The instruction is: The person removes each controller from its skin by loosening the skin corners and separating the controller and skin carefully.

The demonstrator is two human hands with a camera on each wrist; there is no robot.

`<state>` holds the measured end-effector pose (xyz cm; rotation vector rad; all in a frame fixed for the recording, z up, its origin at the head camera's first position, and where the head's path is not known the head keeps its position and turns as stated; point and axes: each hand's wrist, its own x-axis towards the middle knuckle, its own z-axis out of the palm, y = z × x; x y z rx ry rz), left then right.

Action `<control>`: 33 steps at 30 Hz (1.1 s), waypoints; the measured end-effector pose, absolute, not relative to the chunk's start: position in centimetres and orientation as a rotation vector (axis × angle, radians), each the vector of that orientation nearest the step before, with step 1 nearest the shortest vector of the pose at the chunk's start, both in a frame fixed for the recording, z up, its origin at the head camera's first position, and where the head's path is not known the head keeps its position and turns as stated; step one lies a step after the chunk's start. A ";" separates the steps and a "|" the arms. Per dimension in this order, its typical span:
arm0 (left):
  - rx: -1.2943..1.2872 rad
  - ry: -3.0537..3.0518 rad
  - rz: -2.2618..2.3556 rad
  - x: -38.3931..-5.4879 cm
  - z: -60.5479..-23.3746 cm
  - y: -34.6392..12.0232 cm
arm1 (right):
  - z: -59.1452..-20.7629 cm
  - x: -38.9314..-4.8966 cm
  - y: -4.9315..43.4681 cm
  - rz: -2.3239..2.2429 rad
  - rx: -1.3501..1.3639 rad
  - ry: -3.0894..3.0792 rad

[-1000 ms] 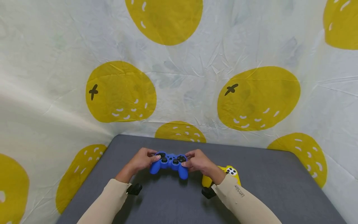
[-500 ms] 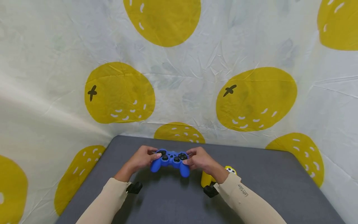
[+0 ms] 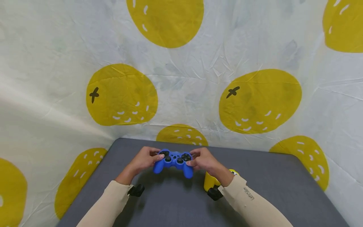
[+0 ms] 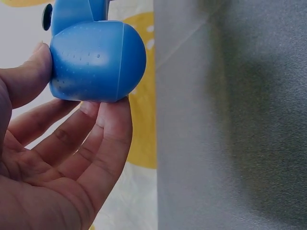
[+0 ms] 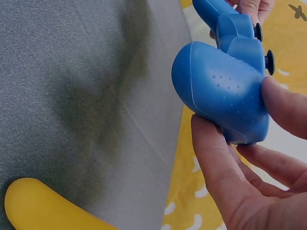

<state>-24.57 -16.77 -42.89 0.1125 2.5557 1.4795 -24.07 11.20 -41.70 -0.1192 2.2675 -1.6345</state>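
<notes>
A blue game controller (image 3: 173, 159) with black sticks and buttons is held up over the grey table, its face toward the head camera. My left hand (image 3: 145, 160) grips its left side, thumb on the front and fingers behind and along the outer edge. On the other side my right hand (image 3: 203, 160) pinches it the same way. Both wrist views show the blue controller (image 4: 91, 62) end-on, between thumb and fingertips, with its shadow on the cloth below. Under my right wrist lies a yellow controller (image 3: 209, 182), mostly hidden by the forearm.
The dark grey table (image 3: 272, 183) reaches back to a white curtain (image 3: 187, 94) printed with big yellow fruit shapes. In the right wrist view a rounded yellow grip (image 5: 43, 206) shows at the lower left. Black wrist cameras (image 3: 136, 190) hang under both cuffs.
Both hands have raised the blue controller slightly and moved it a little to the right. My right forearm now covers more of the yellow controller.
</notes>
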 end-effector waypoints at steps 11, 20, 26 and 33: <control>0.144 2.594 1.530 -24.6 -42.3 -16.3 | -40.9 -23.8 11.2 -1.649 -0.088 2.339; 0.152 2.673 1.512 -24.4 -42.1 -15.8 | -40.8 -23.3 11.1 -1.607 -0.116 2.505; 0.183 2.728 1.513 -24.0 -42.1 -15.9 | -41.0 -23.1 11.1 -1.553 -0.158 2.625; 0.256 2.746 1.546 -24.0 -42.0 -15.9 | -40.7 -23.1 11.2 -1.539 -0.224 2.712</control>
